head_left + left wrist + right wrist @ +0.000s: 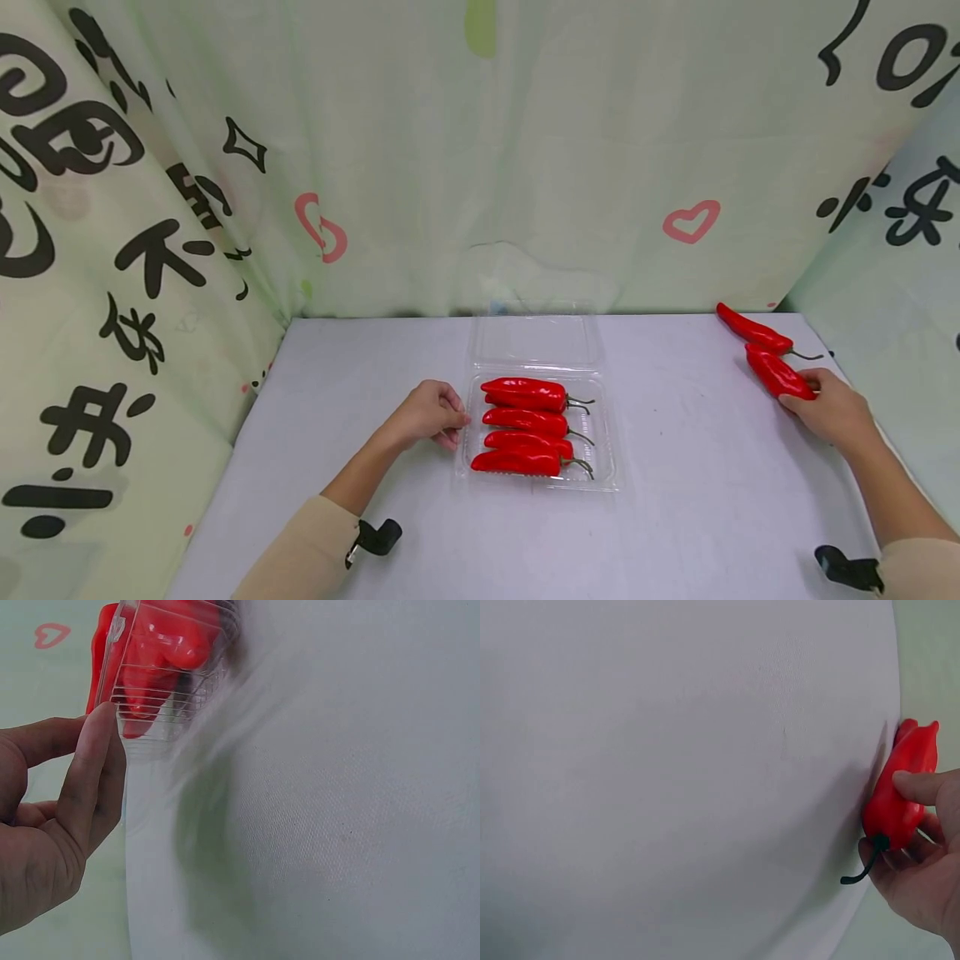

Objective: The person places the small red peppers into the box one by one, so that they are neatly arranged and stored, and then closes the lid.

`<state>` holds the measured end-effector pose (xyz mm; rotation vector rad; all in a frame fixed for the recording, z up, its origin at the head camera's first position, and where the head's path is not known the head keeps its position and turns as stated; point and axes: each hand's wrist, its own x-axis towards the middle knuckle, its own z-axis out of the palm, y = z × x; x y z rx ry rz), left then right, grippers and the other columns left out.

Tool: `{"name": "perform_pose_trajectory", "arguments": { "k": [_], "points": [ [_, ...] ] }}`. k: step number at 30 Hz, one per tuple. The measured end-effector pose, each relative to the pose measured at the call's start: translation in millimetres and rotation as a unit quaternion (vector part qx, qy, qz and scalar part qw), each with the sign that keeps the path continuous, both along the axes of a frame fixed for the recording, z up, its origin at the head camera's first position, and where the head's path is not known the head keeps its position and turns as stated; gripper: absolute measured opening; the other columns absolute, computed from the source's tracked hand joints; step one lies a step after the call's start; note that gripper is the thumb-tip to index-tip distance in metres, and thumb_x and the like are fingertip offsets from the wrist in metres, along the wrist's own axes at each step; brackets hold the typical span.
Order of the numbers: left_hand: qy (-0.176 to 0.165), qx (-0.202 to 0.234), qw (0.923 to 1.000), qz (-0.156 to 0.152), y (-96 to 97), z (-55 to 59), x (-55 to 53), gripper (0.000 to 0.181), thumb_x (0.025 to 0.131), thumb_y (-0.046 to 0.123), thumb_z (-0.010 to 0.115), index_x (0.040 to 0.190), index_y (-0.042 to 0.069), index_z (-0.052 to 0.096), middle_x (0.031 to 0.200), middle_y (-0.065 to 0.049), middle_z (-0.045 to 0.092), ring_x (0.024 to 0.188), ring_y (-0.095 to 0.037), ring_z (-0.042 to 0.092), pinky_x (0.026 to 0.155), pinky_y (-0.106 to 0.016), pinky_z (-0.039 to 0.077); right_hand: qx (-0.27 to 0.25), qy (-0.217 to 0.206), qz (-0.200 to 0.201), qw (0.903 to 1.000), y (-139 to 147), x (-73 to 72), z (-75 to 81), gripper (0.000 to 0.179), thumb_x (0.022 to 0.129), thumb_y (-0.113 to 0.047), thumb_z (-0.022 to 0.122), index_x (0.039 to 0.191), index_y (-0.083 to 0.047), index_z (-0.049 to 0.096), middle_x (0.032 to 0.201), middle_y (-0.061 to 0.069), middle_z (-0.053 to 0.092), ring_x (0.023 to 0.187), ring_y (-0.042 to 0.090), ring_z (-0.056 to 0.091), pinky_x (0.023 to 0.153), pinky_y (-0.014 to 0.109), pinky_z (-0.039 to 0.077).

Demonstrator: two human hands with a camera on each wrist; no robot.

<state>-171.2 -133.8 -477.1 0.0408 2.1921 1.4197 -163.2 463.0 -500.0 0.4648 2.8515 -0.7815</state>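
A clear plastic clamshell box (609,450) lies at mid-table, its lid (536,343) folded back toward the curtain. Several glossy red chili peppers (525,421) lie in a column inside, stems to the right. At the box's left rim, my left hand (433,414) pinches the edge between thumb and fingers; the left wrist view shows the fingertips (103,720) on the ribbed plastic. Over at the far right, my right hand (834,408) holds a red chili pepper (900,795) near its stem end, thumb on top and fingers beneath. Another chili pepper (756,333) lies just beyond it.
A white cloth covers the table (675,517), whose right edge runs close to my right hand. Printed curtains (585,167) hang at the back and on both sides. Each wrist carries a black camera mount (381,537).
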Motion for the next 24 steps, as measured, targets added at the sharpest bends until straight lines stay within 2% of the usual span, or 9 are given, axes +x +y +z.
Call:
{"name": "perform_pose_trajectory", "arguments": {
  "k": [2,5,15,24],
  "points": [
    [0.000,-0.001,1.0000,-0.001,0.2,-0.1,-0.4,0.019,0.093,0.007,0.076,0.096,0.000,0.058,0.069,-0.011,0.065,0.054,-0.018,0.066,0.058,-0.030,0.063,0.000,0.004,0.007,1.0000,-1.1,1.7,1.4,0.079,0.090,-0.014,0.073,0.143,0.019,0.025,0.126,0.044,0.036,0.111,0.061,0.037,0.056,0.029,0.055],
    [0.001,-0.002,1.0000,-0.002,0.3,-0.2,-1.0,0.019,0.093,0.007,0.075,0.096,0.000,0.058,0.070,-0.012,0.066,0.055,-0.018,0.067,0.058,-0.030,0.063,-0.002,0.011,0.019,0.9998,-3.5,3.6,4.1,0.079,0.091,-0.015,0.074,0.143,0.019,0.026,0.127,0.044,0.037,0.111,0.061,0.038,0.056,0.028,0.055],
    [-0.003,0.000,1.0000,-0.002,-0.2,-0.5,0.0,0.019,0.093,0.007,0.076,0.096,0.000,0.058,0.070,-0.012,0.065,0.054,-0.018,0.066,0.058,-0.030,0.063,-0.003,0.032,0.054,0.9980,-18.7,4.6,17.9,0.085,0.088,-0.018,0.080,0.146,0.016,0.028,0.129,0.044,0.038,0.113,0.062,0.038,0.059,0.040,0.062],
    [-0.004,-0.001,1.0000,-0.002,0.3,0.8,0.2,0.019,0.093,0.007,0.076,0.095,0.000,0.058,0.070,-0.012,0.066,0.055,-0.018,0.066,0.058,-0.030,0.063,-0.008,0.048,0.079,0.9957,-45.1,5.0,30.1,0.085,0.086,-0.015,0.081,0.147,0.014,0.030,0.133,0.043,0.039,0.116,0.062,0.039,0.068,0.052,0.064]
  ]
}}
